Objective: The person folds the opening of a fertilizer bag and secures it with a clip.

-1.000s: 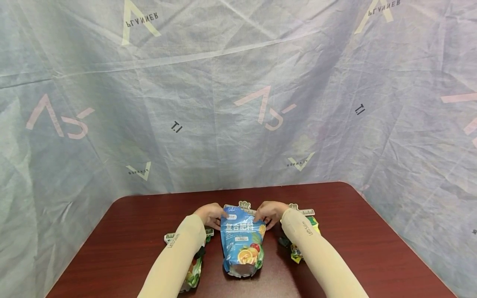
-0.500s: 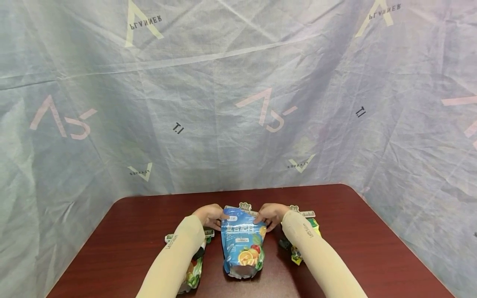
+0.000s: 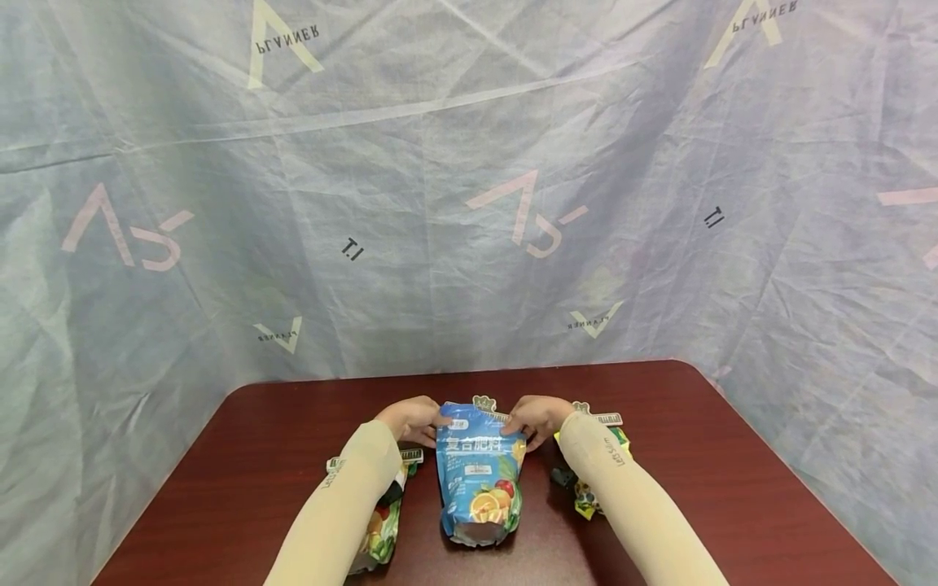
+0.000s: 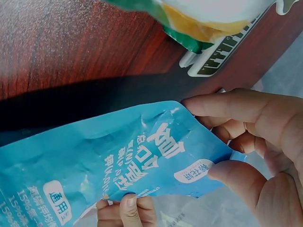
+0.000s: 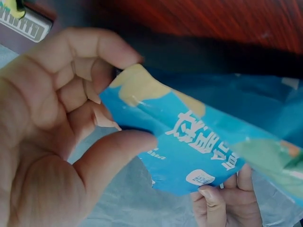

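A blue fertilizer pouch (image 3: 478,476), with white Chinese lettering and printed fruit, stands at the middle of the table, its top torn unevenly. My left hand (image 3: 416,421) pinches its upper left corner, thumb on the printed front and fingers behind. At the upper right corner my right hand (image 3: 538,419) pinches it the same way. Both wrist views show the film between thumb and fingers, in my left hand (image 4: 258,142) and my right hand (image 5: 71,113). Behind the pouch's top edge, a clip (image 3: 485,404) with a bear shape and piano keys is partly hidden.
Left of the pouch, a packet with printed vegetables (image 3: 381,533) lies partly under my left forearm, by another piano-key clip (image 3: 412,456). A yellow-green packet (image 3: 586,498) and a third clip (image 3: 604,419) are on the right. A grey printed cloth (image 3: 469,203) hangs behind the dark red table (image 3: 293,407).
Both hands stay on the pouch's top corners. The head view shifts slightly, and a little more of the yellow-green packet shows beside my right forearm.
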A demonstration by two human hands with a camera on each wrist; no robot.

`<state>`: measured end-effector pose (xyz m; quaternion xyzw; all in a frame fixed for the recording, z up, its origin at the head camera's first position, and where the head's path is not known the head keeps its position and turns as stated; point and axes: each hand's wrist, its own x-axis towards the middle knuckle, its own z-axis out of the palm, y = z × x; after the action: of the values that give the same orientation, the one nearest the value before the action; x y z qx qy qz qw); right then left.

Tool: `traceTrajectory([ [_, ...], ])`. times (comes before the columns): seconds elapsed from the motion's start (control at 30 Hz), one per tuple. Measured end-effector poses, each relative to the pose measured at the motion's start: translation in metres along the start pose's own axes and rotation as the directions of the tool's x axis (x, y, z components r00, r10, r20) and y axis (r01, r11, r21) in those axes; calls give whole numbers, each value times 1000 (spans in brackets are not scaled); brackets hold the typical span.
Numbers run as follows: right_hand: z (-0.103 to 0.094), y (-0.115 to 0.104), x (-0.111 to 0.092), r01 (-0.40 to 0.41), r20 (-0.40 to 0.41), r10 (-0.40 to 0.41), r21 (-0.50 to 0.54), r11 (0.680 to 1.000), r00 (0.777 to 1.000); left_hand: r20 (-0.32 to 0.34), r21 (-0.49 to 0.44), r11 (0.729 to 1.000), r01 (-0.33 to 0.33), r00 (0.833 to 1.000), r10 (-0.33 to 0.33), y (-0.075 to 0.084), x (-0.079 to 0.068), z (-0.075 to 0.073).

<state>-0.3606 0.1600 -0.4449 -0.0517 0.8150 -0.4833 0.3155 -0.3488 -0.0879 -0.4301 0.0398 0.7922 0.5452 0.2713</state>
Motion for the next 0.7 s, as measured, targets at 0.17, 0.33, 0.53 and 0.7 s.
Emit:
traceTrajectory([
  [0.17,-2,-4,-2,9,-11,-9,13,1000,1000,20,-30,999,-18,1000,18,3,-3,-2],
  [0.33,-4,-7,-5,30,-8,-30,7,1000,1000,29,-58,998,-30,999,32,4,-3,-5],
  [0.53,-5,-11,-11,59,3,-59,4,998,998,7,-98,994,-45,999,46,3,-3,-9],
  [0.7,-5,-14,-15,72,8,-72,4,997,997,10,-108,992,-63,998,64,5,-5,-11],
])
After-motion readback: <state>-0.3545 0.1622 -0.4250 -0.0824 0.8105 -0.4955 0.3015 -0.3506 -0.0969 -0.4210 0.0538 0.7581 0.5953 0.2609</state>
